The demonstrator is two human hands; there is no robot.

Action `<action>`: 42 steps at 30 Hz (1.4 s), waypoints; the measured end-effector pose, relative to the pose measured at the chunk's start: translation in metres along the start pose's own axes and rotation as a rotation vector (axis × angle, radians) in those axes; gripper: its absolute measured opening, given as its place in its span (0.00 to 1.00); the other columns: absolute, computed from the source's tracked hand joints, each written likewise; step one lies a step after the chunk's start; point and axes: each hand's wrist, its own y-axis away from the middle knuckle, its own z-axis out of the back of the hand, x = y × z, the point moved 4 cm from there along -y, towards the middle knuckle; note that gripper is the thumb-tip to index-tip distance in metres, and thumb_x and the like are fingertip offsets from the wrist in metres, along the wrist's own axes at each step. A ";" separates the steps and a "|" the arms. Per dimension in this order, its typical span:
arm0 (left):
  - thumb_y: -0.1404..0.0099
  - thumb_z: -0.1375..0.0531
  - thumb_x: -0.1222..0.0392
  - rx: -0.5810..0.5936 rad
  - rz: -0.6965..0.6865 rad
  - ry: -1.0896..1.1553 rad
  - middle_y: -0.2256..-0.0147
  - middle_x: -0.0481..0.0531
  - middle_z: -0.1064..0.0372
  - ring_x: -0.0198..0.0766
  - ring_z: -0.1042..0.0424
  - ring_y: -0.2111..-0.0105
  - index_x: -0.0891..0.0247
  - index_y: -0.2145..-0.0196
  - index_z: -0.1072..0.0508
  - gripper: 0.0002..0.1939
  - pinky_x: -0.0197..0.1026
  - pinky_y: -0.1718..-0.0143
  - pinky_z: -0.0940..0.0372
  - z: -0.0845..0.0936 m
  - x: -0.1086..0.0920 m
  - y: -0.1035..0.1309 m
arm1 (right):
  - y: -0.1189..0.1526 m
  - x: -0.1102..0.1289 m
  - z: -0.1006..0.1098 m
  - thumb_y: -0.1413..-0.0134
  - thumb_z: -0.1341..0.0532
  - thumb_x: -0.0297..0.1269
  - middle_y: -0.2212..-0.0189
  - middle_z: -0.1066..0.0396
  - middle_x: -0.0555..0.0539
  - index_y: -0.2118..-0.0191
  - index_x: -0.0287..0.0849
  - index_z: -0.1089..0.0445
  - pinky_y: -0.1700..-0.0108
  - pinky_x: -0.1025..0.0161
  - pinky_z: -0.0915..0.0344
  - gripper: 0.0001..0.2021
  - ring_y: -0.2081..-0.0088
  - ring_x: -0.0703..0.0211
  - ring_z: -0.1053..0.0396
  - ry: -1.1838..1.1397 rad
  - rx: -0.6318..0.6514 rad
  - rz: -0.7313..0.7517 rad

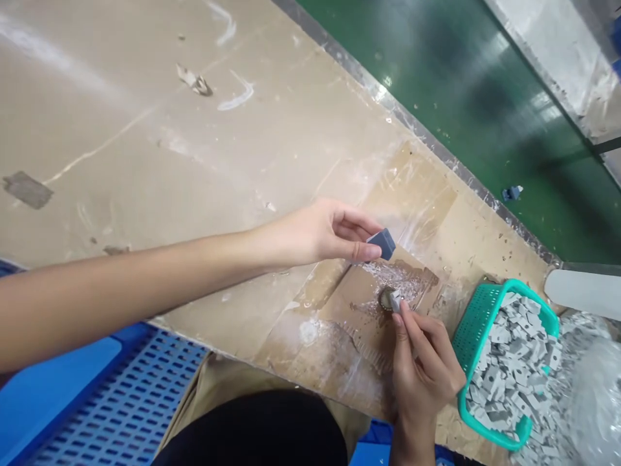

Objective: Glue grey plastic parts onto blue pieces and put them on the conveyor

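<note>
**Two grey parts in hand, a full basket waiting**

The left hand (317, 233) is reaching across the table (145, 162), pinching one dark grey block (382, 243) between thumb and forefinger, the other fingers curling loosely behind. The block is hanging just above the taped patch of cardboard (369, 304) near the table's edge.

At about five o'clock from the block, the right hand (424, 369) is pressing a second, paler grey piece (395, 301) against a small round fitting (387, 298) on the cardboard. Its thumb and forefinger are pressed together along the piece; the remaining fingers are folding under the palm.

At three o'clock from the right hand, a teal basket (473, 323) is sitting heaped with pale grey pieces, too many to count, and more are spilling over the table at its four o'clock side. Judging from that heap, most of the work is still lying ahead: only the two parts in the hands are being handled, and no finished pile is showing anywhere on the table.

Counted: two hands, one dark block, one pale piece at the fitting, one basket. One small blue item (512, 192) is lying on the green floor (460, 84) at one o'clock. A blue crate (121, 401) is standing below the table at seven o'clock.
</note>
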 end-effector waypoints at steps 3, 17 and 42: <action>0.49 0.28 0.65 0.056 -0.027 0.006 0.69 0.49 0.20 0.37 0.22 0.67 0.63 0.67 0.18 0.09 0.38 0.60 0.29 -0.002 0.001 -0.001 | 0.002 0.000 -0.001 0.45 0.34 0.17 0.64 0.25 0.48 0.46 0.51 0.26 0.66 0.61 0.28 0.25 0.66 0.61 0.27 0.029 0.006 0.005; 0.46 0.32 0.69 0.063 -0.063 -0.121 0.69 0.47 0.20 0.35 0.21 0.66 0.64 0.68 0.21 0.06 0.34 0.61 0.30 -0.012 -0.003 0.008 | 0.001 0.001 0.000 0.45 0.34 0.18 0.63 0.25 0.47 0.46 0.51 0.26 0.65 0.61 0.29 0.25 0.65 0.61 0.27 -0.007 0.014 -0.036; 0.45 0.38 0.77 0.115 0.080 0.020 0.72 0.49 0.23 0.36 0.21 0.74 0.65 0.71 0.21 0.10 0.32 0.71 0.27 -0.052 0.015 0.038 | -0.009 0.029 0.013 0.43 0.38 0.18 0.63 0.28 0.48 0.45 0.53 0.26 0.64 0.59 0.28 0.25 0.63 0.59 0.29 -0.399 0.042 -0.202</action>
